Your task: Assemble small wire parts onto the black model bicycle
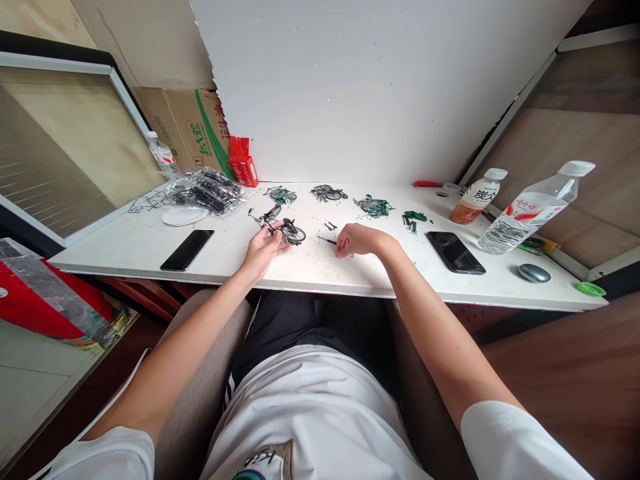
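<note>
A small model bicycle [280, 228] with black wheels is gripped in my left hand [263, 252], fingers and thumb closed around its frame just above the table. My right hand [350, 241] is bent down to the tabletop with its fingers pinched together. From its fingertips a thin dark tool, like a small screwdriver [328, 241], points left along the surface; most of its far end is hidden by the hand. Just beyond lie small black model parts [331, 226].
Along the back lie green part clusters [375, 206], a black part cluster [329, 193] and a plastic-wrapped bundle [205, 191]. Phones flank my hands, one left [187, 250], one right [455, 253]. A tea bottle [477, 198], water bottle [535, 210] and mouse [533, 273] stand right.
</note>
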`<action>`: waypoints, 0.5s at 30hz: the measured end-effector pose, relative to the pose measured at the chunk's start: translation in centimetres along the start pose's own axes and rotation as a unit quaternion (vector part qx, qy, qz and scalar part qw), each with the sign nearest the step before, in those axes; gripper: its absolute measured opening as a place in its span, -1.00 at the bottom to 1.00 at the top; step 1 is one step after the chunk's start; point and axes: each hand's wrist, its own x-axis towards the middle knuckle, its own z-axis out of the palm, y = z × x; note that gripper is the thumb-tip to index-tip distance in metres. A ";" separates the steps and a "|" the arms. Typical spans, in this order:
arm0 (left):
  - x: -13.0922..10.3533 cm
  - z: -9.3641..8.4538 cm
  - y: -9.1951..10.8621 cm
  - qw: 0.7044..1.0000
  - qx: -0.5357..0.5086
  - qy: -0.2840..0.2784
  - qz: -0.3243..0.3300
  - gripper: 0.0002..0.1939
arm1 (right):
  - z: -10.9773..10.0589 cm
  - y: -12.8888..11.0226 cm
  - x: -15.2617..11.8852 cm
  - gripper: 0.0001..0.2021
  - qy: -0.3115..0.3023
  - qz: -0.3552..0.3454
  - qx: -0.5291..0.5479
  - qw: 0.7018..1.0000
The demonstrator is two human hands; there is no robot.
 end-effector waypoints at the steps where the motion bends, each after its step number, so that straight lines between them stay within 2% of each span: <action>1: -0.1 0.0 0.0 1.000 0.005 -0.001 -0.002 -0.31 | 0.1 -0.3 -0.1 -0.84 0.002 0.003 -0.009 1.000; 8: -0.5 0.5 0.5 1.000 0.012 0.004 -0.001 -0.41 | 0.3 -2.1 -0.7 -0.82 0.004 0.008 -0.035 0.999; 12: -0.6 0.6 0.8 1.000 -0.011 -0.006 -0.014 -0.45 | 0.4 -2.0 -0.6 -0.85 0.001 0.006 -0.028 1.000; 15: -0.5 0.5 0.9 1.000 -0.013 -0.006 -0.015 -0.40 | 0.6 -1.6 -0.2 -0.87 0.003 0.000 -0.018 1.000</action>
